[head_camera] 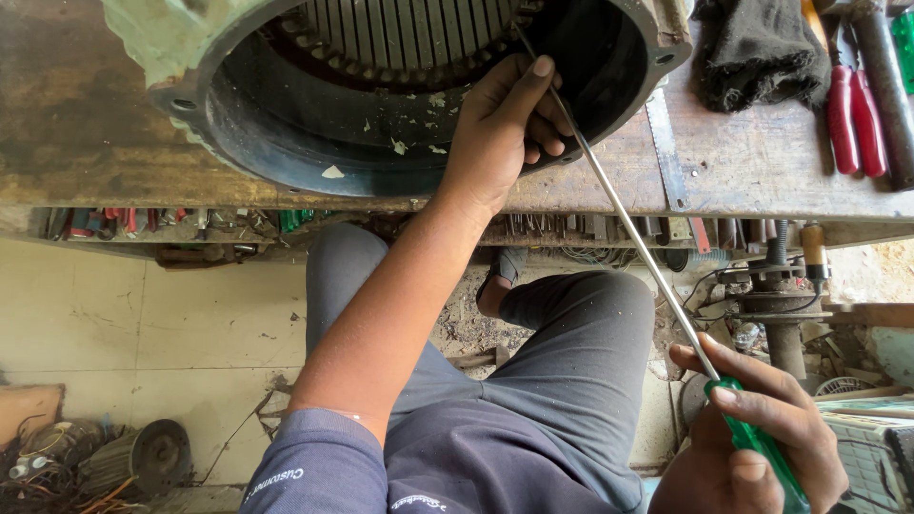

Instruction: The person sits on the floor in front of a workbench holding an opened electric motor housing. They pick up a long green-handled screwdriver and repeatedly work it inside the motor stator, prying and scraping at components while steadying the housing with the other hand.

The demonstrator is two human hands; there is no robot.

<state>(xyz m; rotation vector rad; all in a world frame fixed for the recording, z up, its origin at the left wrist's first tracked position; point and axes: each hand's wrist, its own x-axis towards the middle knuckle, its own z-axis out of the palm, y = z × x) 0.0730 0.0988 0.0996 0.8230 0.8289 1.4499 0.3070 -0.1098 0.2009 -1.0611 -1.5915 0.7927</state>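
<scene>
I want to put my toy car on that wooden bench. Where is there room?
Bare wood lies left of the big round motor shell, and a small patch lies between the metal ruler strip and the black cloth. The far right is crowded with red-handled pliers.

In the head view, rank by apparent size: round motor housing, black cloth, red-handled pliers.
1. Round grey metal motor housing, largest by far.
2. Black cloth.
3. Red-handled pliers, slightly smaller; both are cut off by the frame, so unsure.

1 head view, steeply downward, close over workbench [781,162], probably seated.
</scene>
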